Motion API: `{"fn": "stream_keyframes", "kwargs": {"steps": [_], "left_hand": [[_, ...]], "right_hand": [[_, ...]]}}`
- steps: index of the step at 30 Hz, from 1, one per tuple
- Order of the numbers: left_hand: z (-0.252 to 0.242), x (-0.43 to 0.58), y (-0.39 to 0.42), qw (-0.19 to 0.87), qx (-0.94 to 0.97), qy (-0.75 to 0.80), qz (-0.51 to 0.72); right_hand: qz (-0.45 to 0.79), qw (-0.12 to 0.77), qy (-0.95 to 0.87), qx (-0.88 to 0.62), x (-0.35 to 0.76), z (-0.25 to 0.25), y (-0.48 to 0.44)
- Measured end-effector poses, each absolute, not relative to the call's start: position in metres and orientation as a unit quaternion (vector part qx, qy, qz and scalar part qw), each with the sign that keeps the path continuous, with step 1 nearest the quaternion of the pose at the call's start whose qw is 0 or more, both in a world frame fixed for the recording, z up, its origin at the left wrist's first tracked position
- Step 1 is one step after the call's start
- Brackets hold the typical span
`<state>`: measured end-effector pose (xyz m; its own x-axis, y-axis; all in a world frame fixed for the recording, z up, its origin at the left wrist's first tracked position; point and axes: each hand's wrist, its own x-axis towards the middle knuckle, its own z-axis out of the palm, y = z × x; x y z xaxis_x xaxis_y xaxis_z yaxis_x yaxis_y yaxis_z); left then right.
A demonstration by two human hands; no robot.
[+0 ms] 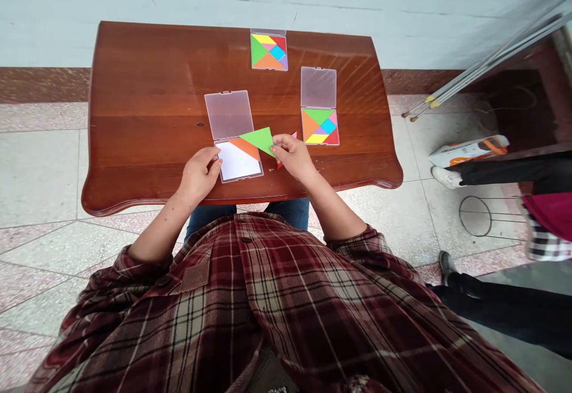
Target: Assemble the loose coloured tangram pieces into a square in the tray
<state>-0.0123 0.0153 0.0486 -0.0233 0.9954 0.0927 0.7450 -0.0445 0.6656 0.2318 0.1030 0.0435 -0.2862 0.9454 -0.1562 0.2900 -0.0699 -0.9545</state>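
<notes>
An open clear plastic case lies near the front edge of the wooden table, its lid folded back. An orange triangle lies in the case's upper right corner; the remainder of its white base is bare. My left hand rests against the case's left edge. My right hand pinches a green triangle by its right corner and holds it over the case's top right corner. A red piece lies partly hidden under my right hand.
A second open case with a full coloured tangram lies to the right. A third filled case sits at the table's far edge. Another person's legs and shoes are at the right, beside metal rods.
</notes>
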Motion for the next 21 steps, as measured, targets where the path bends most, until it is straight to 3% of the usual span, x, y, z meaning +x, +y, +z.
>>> {"fn": "stream_keyframes", "kwargs": {"steps": [11,21], "left_hand": [[0.043,-0.006,0.016,0.250,0.641,0.650,0.322],[0.028,0.008,0.025,0.395,0.497,0.614,0.469]], "right_hand": [[0.604,0.264,-0.558,-0.505,0.226,0.040,0.087],[0.674,0.288,-0.492,-0.470,0.204,0.036,0.062]]}}
